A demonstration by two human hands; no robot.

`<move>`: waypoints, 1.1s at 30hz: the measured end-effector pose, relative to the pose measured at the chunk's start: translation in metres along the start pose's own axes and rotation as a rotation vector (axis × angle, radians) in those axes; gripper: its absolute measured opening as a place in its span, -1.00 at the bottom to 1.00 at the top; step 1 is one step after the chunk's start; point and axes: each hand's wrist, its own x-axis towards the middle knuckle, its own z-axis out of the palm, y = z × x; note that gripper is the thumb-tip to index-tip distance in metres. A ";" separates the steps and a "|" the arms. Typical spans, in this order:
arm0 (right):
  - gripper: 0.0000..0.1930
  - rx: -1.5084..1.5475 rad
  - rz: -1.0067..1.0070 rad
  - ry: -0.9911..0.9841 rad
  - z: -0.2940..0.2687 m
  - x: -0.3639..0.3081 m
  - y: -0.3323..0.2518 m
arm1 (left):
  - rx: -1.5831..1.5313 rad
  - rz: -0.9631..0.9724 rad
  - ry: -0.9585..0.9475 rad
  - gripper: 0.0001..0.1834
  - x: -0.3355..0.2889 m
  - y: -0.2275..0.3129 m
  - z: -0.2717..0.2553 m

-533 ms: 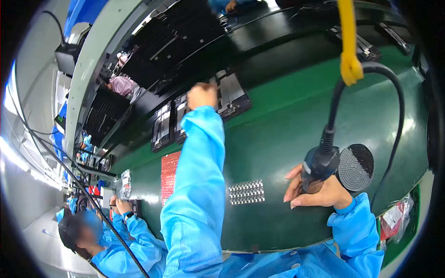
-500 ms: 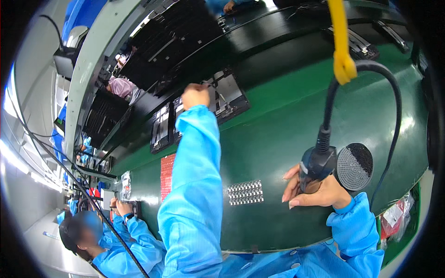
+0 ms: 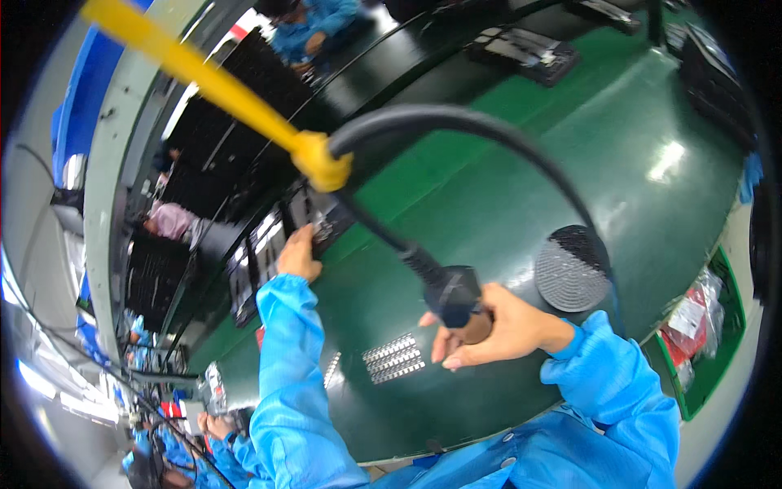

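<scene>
My left hand [image 3: 298, 254], on a blue-sleeved arm stretched far forward, rests on a flat black board [image 3: 322, 220] at the edge of the dark conveyor. My right hand [image 3: 497, 328] grips a black powered screwdriver [image 3: 450, 293] raised above the green bench. Its thick black cable [image 3: 481, 130] arcs overhead and is tied to a yellow hanging strap [image 3: 236, 94]. A small tray of silver screws [image 3: 393, 358] lies on the bench just below the tool.
A round black ribbed pad [image 3: 570, 269] sits right of my right hand. More black boards [image 3: 521, 49] ride the conveyor farther along. A green bin with red and clear packets [image 3: 700, 326] hangs at the right edge. Other workers in blue [image 3: 187, 440] stand at lower left.
My right hand has lifted the screwdriver up off the bench and toward the middle. The left hand stays on the black board.
</scene>
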 end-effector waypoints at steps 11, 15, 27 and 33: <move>-0.45 -0.144 -0.010 0.173 -0.009 -0.006 -0.016 | 0.026 0.064 0.730 -0.62 -0.012 0.115 -0.067; -0.56 -0.496 -0.273 0.488 -0.025 -0.024 -0.042 | -0.204 0.106 0.857 -0.59 -0.062 0.165 -0.079; -0.67 -0.427 -0.630 0.761 -0.054 -0.055 -0.048 | -0.314 0.470 0.296 -0.42 -0.234 0.259 -0.020; -0.67 -0.513 -0.592 0.784 -0.059 -0.052 -0.046 | -0.526 0.560 0.161 -0.40 -0.247 0.275 -0.004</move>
